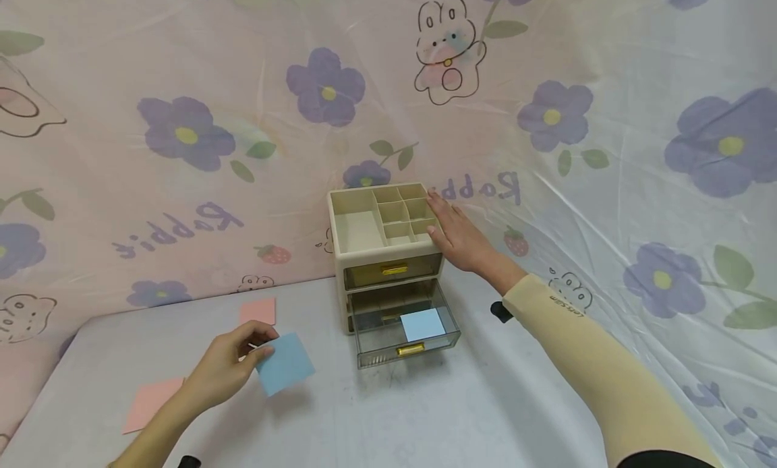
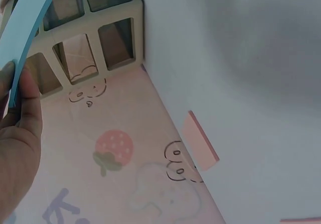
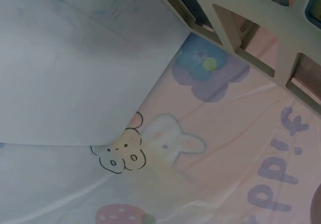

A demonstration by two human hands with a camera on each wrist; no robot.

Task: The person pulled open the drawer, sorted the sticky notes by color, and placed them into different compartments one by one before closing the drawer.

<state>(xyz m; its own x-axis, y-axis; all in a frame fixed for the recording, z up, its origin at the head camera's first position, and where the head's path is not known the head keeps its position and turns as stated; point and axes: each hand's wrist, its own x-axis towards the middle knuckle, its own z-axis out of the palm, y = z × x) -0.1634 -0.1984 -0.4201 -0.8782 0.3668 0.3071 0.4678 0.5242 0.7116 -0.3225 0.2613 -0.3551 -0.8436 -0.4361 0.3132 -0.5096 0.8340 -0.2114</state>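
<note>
Left hand (image 1: pixel 224 367) pinches blue note (image 1: pixel 284 363) near organizer (image 1: pixel 388 252).

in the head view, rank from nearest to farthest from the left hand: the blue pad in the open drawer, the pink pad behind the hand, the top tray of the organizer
1. Pink pad, just behind the left hand on the table.
2. Blue pad in the open drawer, to the hand's right.
3. Top tray of the organizer, farthest, up at the back beside the right hand.

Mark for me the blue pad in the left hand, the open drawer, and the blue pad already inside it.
Held blue pad (image 1: pixel 285 364), head view, middle of its face.
Open drawer (image 1: pixel 410 349), head view, gold handle on its front wall.
Blue pad in drawer (image 1: pixel 423 324), head view, centre of its top.
</note>
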